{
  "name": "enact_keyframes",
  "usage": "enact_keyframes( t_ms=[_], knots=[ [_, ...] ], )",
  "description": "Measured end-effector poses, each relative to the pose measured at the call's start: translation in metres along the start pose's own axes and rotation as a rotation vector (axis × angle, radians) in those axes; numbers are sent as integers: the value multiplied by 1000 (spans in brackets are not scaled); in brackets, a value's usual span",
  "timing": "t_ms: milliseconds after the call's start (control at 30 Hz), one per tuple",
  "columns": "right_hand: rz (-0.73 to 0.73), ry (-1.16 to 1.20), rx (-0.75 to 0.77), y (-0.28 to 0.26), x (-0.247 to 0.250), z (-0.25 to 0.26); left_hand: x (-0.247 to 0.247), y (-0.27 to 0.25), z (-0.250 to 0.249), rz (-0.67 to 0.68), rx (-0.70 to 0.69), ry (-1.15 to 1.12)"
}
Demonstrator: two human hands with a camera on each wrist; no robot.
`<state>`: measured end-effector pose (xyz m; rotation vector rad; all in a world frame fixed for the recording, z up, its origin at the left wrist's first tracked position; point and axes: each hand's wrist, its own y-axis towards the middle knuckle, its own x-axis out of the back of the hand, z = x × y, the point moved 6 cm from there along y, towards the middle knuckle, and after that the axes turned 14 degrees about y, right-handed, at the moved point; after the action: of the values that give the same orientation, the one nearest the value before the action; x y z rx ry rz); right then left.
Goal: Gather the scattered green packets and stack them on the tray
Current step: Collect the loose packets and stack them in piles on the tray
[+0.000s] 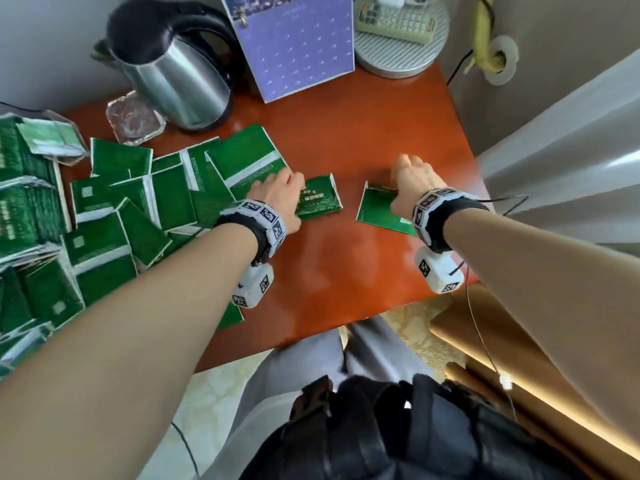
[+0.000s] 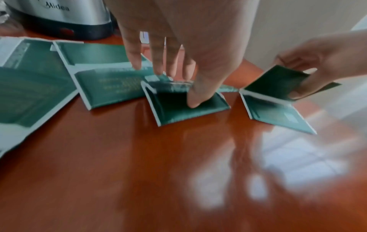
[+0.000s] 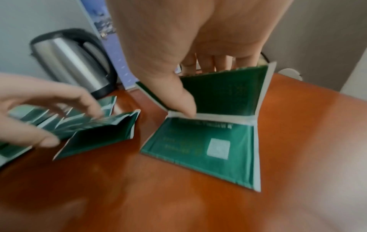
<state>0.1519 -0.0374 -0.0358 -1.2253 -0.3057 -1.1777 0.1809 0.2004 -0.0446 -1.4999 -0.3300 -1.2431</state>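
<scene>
fingers (image 2: 137, 62) of the left hand (image 1: 277, 197) pinch a green packet (image 2: 188, 108) against the thumb, lifting its far edge off the tabletop (image 1: 346, 271). the right hand (image 1: 410, 187) grips a second packet (image 3: 202, 149) at its fold, thumb on the crease, one half raised and the other flat on the wood. the two packets lie near each other but apart. more green packets (image 1: 114, 216) are scattered to the left, beside stacks (image 1: 20, 202) at the table's edge. a steel kettle (image 1: 173, 77) and a purple calendar (image 1: 294, 46) stand at the back.
</scene>
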Motion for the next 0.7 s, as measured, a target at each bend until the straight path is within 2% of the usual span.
enact_keyframes(
  t_ms=[167,400,700],
  knots=[
    [171,-157,62,-27,-65,-21,-52,-22,-41,-10,-61,56],
    [68,-225,287,-77,-111,-45,-89,-77,-101,-184,-52,66],
    [78,-310,347,-143,-163,-64,-135,-150,-137,-177,-42,95]
  ],
)
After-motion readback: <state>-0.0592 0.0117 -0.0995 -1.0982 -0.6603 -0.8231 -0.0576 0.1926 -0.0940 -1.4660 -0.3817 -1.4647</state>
